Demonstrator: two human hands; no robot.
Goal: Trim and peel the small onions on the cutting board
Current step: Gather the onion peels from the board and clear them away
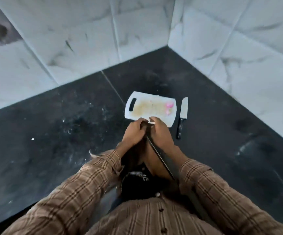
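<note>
Both hands meet at the white cutting board's (147, 107) six o'clock edge. Left hand (134, 131) and right hand (161, 133) curl closed together; what they hold cannot be told. Pink onions (169, 106) lie at the board's three o'clock end, a knife (182, 116) just beyond.

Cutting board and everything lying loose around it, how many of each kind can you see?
Cutting board: 1
Knife lying beside it: 1
Pink onion pieces on the board: 1 small cluster; pieces too blurred to count
Total: 3
</note>
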